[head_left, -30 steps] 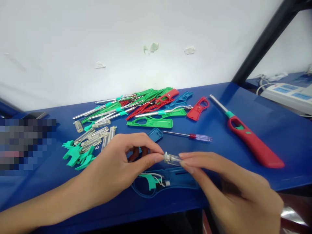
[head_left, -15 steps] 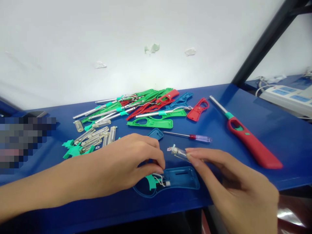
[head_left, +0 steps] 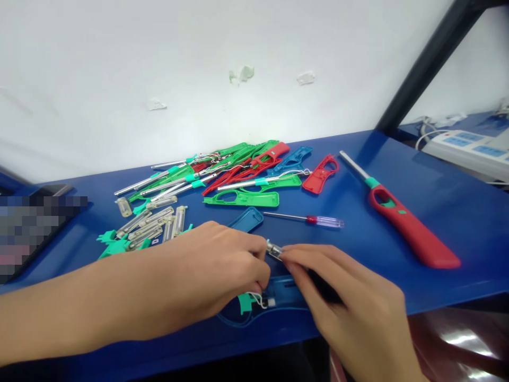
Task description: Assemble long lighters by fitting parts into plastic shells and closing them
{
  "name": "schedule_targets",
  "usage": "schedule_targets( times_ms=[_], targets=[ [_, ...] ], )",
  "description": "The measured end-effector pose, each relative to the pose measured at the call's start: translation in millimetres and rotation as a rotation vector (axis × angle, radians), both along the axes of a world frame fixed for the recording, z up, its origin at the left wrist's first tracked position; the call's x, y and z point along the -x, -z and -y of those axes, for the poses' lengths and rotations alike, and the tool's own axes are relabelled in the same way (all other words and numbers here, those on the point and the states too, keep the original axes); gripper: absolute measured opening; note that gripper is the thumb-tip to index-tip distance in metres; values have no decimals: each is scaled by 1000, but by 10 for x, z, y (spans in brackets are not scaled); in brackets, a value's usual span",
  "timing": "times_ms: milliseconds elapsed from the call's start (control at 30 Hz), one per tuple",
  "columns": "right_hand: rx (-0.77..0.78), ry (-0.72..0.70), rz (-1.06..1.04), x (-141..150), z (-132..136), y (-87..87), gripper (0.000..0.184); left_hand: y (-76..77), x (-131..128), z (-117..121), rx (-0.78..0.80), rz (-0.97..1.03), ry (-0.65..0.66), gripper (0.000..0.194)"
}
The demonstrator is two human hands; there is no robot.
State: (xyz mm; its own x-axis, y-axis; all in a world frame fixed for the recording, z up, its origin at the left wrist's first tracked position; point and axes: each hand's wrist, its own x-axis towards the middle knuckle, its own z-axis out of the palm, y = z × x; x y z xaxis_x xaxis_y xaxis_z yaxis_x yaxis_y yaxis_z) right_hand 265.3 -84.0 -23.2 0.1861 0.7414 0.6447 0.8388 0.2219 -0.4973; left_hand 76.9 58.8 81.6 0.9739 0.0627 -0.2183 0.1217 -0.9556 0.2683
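Observation:
My right hand [head_left: 350, 302] pinches a small clear lighter fuel tank [head_left: 274, 250] between thumb and forefinger. The tank's valve end points left, up against the curled fingers of my left hand [head_left: 226, 270]. That hand is closed, and whatever lies between its fingertips is hidden. Below both hands rests an open blue lighter shell half [head_left: 284, 291]. A green trigger piece [head_left: 245, 304] and white wires [head_left: 259, 300] sit in the shell. My hands cover parts of it.
Behind lies a pile of green, red and blue shell halves [head_left: 246, 199] and metal lighter tubes [head_left: 167, 185]. Several clear tanks [head_left: 157, 216] and green triggers [head_left: 123, 246] lie left. A screwdriver [head_left: 324, 222] and a whole red lighter [head_left: 413, 225] are right. A power strip [head_left: 469, 146] stands farther right.
My right hand has moved left with the fuel tank, bringing its valve end to my left fingers. The left hand stays over the blue shell. The view has shifted slightly.

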Motion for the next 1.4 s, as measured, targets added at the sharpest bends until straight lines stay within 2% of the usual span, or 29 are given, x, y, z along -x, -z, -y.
schedule_targets(
  times_ms=[200,433,567,767,933,1200,1400],
  targets=[
    [0,-5,11,3,-4,-4,20,88,26,56,-238,-12,78,37],
    [7,-6,7,-2,10,-10,22,138,57,53,-330,35,153,53],
    [10,-8,2,8,14,-8,23,147,95,5,-294,59,128,50],
    [7,-16,-9,-6,9,3,22,126,60,-142,-125,114,67,38],
    [30,-8,-8,-7,19,6,22,100,7,-170,-21,152,70,18],
    [24,-10,-6,-6,8,-7,22,266,50,-33,-242,208,40,16],
    [36,-18,-14,-9,8,-38,24,225,34,20,-317,166,30,14]
  ],
)
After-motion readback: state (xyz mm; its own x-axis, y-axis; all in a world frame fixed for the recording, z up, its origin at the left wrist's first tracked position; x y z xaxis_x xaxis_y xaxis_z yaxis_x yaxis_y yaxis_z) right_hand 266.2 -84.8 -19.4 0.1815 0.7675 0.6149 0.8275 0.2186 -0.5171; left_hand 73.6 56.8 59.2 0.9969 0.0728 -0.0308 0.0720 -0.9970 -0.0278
